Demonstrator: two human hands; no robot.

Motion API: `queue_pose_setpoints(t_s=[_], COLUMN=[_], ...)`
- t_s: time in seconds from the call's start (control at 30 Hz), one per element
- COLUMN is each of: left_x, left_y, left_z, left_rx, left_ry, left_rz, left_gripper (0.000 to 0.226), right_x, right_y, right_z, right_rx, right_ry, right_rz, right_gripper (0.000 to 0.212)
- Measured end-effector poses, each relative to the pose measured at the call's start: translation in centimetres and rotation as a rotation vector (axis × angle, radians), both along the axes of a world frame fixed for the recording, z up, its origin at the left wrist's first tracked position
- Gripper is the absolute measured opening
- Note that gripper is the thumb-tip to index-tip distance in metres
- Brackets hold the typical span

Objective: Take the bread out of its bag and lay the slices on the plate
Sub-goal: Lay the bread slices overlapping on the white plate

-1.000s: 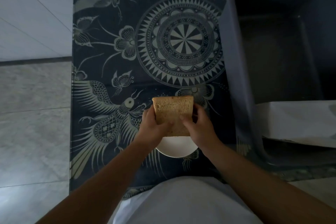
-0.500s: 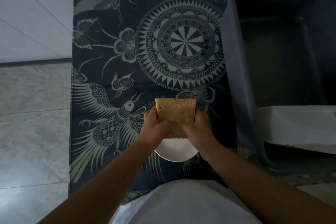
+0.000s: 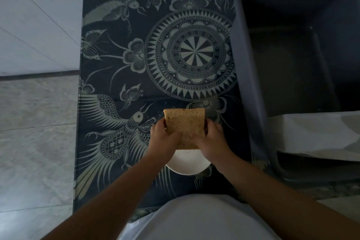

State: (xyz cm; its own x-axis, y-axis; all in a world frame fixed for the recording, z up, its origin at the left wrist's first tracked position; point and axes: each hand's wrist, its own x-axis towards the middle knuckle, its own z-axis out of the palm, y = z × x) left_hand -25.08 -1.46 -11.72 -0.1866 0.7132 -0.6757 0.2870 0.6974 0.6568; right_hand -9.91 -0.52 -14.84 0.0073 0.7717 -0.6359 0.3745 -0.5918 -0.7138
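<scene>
A brown stack of bread slices (image 3: 185, 122) is held just above a white plate (image 3: 187, 163) near the front of the table. My left hand (image 3: 165, 140) grips its left side and my right hand (image 3: 210, 142) grips its right side, thumbs on top. Most of the plate is hidden under the bread and my hands; only its near rim shows. I cannot make out a bag around the bread.
The table is covered by a dark blue patterned cloth (image 3: 136, 60). A large dark grey plastic tub (image 3: 292, 54) stands at the right, with white paper (image 3: 315, 134) lying across its near part. Tiled floor (image 3: 35, 142) lies to the left.
Both hands have stayed on the bread over the plate; the fingers have shifted slightly on the stack, and the view has drifted a little.
</scene>
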Motion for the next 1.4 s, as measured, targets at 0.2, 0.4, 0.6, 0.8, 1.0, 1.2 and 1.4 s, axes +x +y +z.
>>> queue_pose_setpoints(t_s=[0.2,0.4,0.6,0.8,1.0,1.2,1.4], left_x=[0.0,0.1,0.3,0.2,0.4,0.2,0.4], left_y=[-0.2,-1.3,-2.3,-2.1,-2.9,-3.1,-4.1], left_z=[0.8,0.7,0.0,-0.9,-1.6,-1.9,-1.8], left_rx=[-0.019,0.009,0.026,0.041,0.102,0.129,0.159], left_ry=[-0.039,-0.059,-0.096,-0.093,0.011,0.005,0.010], left_rz=[0.026,0.040,0.033,0.033,0.047,0.042,0.041], left_gripper=[0.067,0.058,0.043,0.051,0.059,0.048,0.046], right_x=[-0.1,-0.3,-0.2,-0.3,-0.5,-0.7,-0.7], right_y=[0.0,-1.0,-2.0,-1.9,-2.4,-2.5,-3.4], right_z=[0.4,0.7,0.8,1.1,1.3,1.6,1.8], right_rx=[0.015,0.045,0.073,0.080,0.118,0.105,0.128], right_ry=[-0.007,0.003,-0.033,-0.027,-0.031,-0.013,-0.055], right_rz=[0.016,-0.010,-0.005,-0.003,-0.065,-0.081,-0.061], right_gripper=[0.066,0.062,0.065,0.068,0.067,0.063,0.067])
